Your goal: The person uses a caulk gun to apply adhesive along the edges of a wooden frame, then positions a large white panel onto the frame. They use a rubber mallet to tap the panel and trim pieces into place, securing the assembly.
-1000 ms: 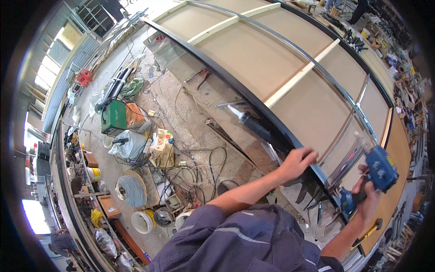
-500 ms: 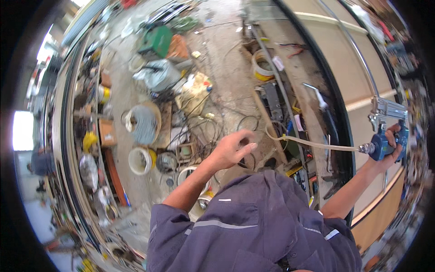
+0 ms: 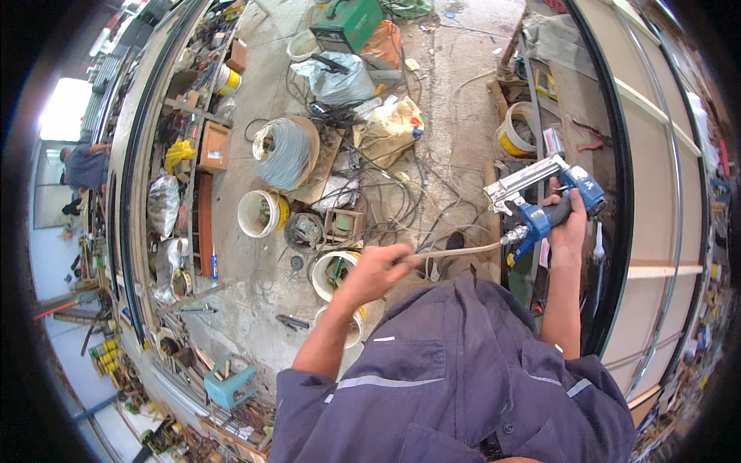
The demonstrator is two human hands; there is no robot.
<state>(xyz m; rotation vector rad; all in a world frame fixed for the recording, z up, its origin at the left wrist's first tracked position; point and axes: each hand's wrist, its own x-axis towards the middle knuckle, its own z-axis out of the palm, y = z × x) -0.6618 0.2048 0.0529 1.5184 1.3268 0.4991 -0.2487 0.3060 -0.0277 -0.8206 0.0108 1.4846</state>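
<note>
My right hand (image 3: 571, 225) grips the handle of a blue and silver air nail gun (image 3: 534, 184), held in front of the right side of my body. Its silver magazine slants toward the upper right. From the metal fitting at the bottom of the handle, a beige air hose (image 3: 463, 251) runs left to my left hand (image 3: 377, 272). The left fingers are curled closed around that hose, above an open white bucket (image 3: 322, 279).
Tangled black cables (image 3: 386, 204), a grey wire coil (image 3: 282, 154) and another white bucket (image 3: 258, 214) lie on the floor. A green machine (image 3: 347, 27) stands farther off. A black-edged panel frame (image 3: 656, 185) extends along the right. Another person (image 3: 85, 166) is at far left.
My right hand has brought the nail gun left, closer to my body. My left hand, free and loosely curled before, now holds the hose. The whole view has shifted.
</note>
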